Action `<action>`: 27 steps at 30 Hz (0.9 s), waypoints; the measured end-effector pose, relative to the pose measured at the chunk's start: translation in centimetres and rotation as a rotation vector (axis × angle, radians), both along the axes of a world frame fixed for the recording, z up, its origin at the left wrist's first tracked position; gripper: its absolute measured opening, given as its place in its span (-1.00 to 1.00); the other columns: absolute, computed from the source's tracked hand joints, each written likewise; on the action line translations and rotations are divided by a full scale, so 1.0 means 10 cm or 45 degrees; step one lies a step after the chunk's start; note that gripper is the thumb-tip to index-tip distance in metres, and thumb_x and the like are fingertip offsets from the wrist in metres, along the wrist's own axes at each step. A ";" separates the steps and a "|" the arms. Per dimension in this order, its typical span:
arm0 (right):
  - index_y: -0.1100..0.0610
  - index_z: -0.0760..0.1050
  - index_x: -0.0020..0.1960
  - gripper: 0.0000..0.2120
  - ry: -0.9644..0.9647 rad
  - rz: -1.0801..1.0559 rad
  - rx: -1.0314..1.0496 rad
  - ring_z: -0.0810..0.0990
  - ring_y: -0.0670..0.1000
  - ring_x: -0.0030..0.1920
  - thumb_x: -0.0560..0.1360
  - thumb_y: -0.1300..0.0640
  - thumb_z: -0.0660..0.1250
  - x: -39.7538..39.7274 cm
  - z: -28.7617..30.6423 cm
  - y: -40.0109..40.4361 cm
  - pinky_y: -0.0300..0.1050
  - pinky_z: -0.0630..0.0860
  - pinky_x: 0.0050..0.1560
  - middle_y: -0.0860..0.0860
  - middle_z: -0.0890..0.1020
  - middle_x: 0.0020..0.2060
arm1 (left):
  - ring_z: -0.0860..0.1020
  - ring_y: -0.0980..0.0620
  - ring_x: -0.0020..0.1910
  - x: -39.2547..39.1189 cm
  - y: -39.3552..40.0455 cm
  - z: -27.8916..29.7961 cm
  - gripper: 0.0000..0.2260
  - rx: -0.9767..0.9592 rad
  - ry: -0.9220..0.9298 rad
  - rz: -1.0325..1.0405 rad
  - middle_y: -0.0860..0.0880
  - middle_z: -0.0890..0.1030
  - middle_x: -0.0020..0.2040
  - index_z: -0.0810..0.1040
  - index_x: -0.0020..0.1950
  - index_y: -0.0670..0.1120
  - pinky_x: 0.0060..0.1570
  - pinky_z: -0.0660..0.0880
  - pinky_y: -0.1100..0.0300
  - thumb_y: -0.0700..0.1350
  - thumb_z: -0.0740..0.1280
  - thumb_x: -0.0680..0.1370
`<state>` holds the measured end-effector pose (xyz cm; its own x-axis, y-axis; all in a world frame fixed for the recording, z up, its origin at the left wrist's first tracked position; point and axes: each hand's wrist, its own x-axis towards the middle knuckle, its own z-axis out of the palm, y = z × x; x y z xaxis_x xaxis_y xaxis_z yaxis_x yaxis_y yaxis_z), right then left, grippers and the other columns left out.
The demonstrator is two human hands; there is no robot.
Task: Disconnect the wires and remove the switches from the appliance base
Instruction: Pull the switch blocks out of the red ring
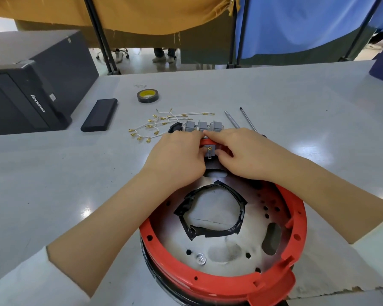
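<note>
The round appliance base (221,283) with a red rim and a metal plate lies upside down on the grey table in front of me. At its far rim a small grey switch (209,150) sits in the red wall. My left hand (175,157) and my right hand (241,153) meet there, fingers curled and pinching the switch from both sides. Three grey switches (202,126) stand in a row on the table just beyond my hands, beside a black one (175,127). Several loose white wires with brass terminals (157,124) lie further left.
Two thin metal rods or screwdrivers (241,120) lie right of the switches. A roll of black tape (148,95) and a flat black block (99,114) sit further back. A black computer case (29,85) occupies the table's left. Black tape (208,215) edges the base's central hole.
</note>
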<state>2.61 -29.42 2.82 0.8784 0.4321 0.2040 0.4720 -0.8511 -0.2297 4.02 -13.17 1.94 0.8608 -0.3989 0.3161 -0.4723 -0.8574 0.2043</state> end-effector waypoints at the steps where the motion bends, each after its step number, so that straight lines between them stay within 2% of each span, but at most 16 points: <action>1: -0.01 0.33 0.41 -0.55 0.010 0.000 0.002 0.54 0.12 0.04 0.53 0.18 0.16 -0.01 0.01 0.00 0.04 0.49 -0.04 0.07 0.60 0.05 | 0.55 -0.17 -0.07 0.00 0.02 -0.01 -0.78 -0.022 0.008 -0.033 -0.08 0.63 -0.08 0.52 0.15 0.00 -0.28 0.24 0.15 -0.07 0.23 0.52; 3: -0.01 0.34 0.42 -0.53 -0.004 -0.006 0.005 0.55 0.11 0.04 0.52 0.18 0.17 -0.01 0.01 0.01 0.05 0.50 -0.03 0.07 0.61 0.08 | 0.56 -0.15 -0.05 0.03 0.05 0.00 -0.74 -0.062 0.012 -0.076 -0.06 0.64 -0.06 0.54 0.18 0.03 -0.24 0.27 0.16 -0.08 0.26 0.50; 9: 0.03 0.41 0.34 -0.60 -0.058 -0.036 0.013 0.55 0.11 -0.04 0.50 0.14 0.22 -0.01 0.00 0.02 0.02 0.49 -0.09 0.06 0.62 -0.04 | 0.58 -0.09 -0.05 0.05 0.06 0.00 -0.75 -0.164 0.030 -0.097 -0.02 0.66 -0.07 0.58 0.16 0.06 -0.21 0.33 0.21 -0.07 0.33 0.49; 12: 0.00 0.43 0.27 -0.65 -0.048 -0.026 -0.006 0.51 0.05 -0.13 0.49 0.13 0.21 -0.01 0.00 0.03 -0.01 0.47 -0.16 -0.02 0.56 -0.17 | 0.57 -0.13 0.01 0.07 0.04 -0.02 -0.72 -0.120 0.048 -0.065 -0.04 0.64 0.01 0.52 0.22 0.07 -0.19 0.37 0.16 -0.05 0.32 0.51; 14: -0.01 0.42 0.25 -0.67 -0.047 -0.026 -0.006 0.52 0.06 -0.11 0.50 0.11 0.20 -0.01 0.00 0.04 0.03 0.48 -0.14 -0.01 0.57 -0.16 | 0.57 -0.17 -0.01 0.07 0.02 -0.04 -0.72 -0.053 0.017 -0.036 -0.08 0.63 -0.01 0.49 0.22 0.04 -0.21 0.41 0.10 -0.07 0.29 0.52; 19: -0.03 0.41 0.27 -0.65 -0.066 -0.027 0.010 0.54 0.06 -0.06 0.50 0.11 0.19 -0.01 -0.03 0.03 0.04 0.48 -0.11 0.00 0.60 -0.09 | 0.54 -0.18 -0.12 0.02 -0.03 -0.02 -0.74 0.060 -0.021 0.060 -0.07 0.57 -0.15 0.47 0.14 -0.04 -0.37 0.23 0.14 -0.14 0.28 0.46; 27: 0.00 0.45 0.19 -0.72 -0.052 -0.038 -0.006 0.53 0.06 -0.04 0.50 0.14 0.17 0.01 -0.03 0.04 0.03 0.47 -0.08 -0.01 0.57 -0.07 | 0.55 -0.15 -0.08 0.03 -0.07 0.00 -0.71 0.191 -0.039 0.130 -0.07 0.60 -0.05 0.50 0.13 0.00 -0.37 0.18 0.16 -0.16 0.28 0.42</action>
<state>2.74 -29.06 2.49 0.8818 0.4071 0.2382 0.4556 -0.8660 -0.2062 4.27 -13.84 1.96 0.8901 -0.3546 0.2864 -0.3853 -0.9210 0.0572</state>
